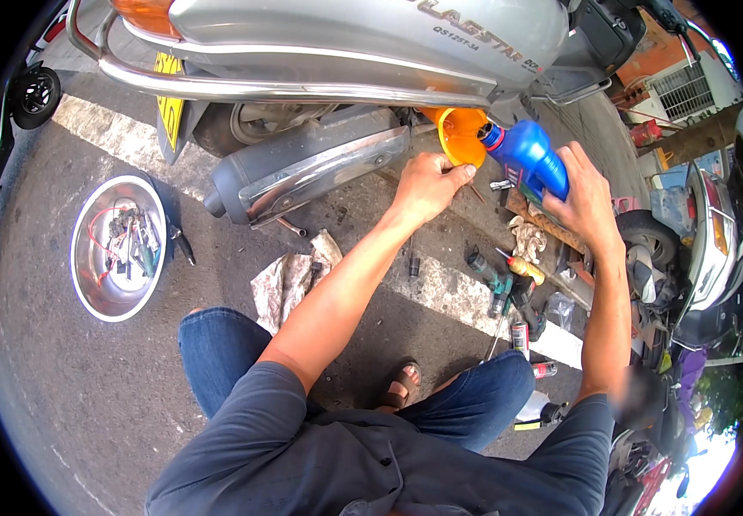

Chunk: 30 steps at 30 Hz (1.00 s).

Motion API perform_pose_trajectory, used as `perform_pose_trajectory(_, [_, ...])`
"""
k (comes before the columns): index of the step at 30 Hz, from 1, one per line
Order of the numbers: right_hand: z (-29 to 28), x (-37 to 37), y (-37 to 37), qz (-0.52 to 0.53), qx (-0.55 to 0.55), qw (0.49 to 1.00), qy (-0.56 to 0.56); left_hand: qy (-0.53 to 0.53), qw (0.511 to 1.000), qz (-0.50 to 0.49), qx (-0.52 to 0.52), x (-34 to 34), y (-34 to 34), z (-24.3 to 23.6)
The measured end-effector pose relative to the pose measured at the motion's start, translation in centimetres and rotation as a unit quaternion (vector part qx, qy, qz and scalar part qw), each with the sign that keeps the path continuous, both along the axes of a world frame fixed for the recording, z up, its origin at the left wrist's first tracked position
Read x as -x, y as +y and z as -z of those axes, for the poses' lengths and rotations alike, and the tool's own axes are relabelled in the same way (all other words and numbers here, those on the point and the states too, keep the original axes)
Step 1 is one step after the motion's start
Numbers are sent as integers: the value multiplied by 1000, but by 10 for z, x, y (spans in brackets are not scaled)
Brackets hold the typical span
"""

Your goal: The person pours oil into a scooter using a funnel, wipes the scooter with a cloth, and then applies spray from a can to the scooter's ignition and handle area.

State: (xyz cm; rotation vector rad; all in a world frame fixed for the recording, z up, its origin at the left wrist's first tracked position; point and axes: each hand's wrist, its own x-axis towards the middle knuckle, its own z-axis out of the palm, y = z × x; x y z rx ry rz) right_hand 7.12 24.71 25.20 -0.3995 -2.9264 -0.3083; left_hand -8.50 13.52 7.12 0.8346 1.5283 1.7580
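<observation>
I crouch beside a silver scooter (371,34) on the asphalt. My left hand (427,185) grips the rim of an orange funnel (460,133) that sits under the scooter's body, just right of the grey exhaust muffler (302,168). My right hand (582,202) holds a blue plastic bottle (530,159) tilted down, its neck resting at the funnel's mouth. Whether liquid is flowing cannot be seen.
A round steel bowl (88,284) with small tools and wires lies at the left. A dirty rag (290,279) lies by my knee. Screwdrivers, a spray can (520,335) and other tools are scattered at the right. Another vehicle (715,249) stands at the far right.
</observation>
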Motion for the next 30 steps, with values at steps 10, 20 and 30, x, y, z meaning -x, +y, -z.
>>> perform_pose_trajectory(10, [6,-1,0,3,52,998,25,25,1000,-15,5,4,-1,6])
perform_pose_trajectory(20, [39,-18,14,4,130,985,110,-11,1000,5,14,1,-2,-3])
perform_pose_trajectory(30, [35,-16,10,18,118,989,92,-38,999,0,-35,1,1,0])
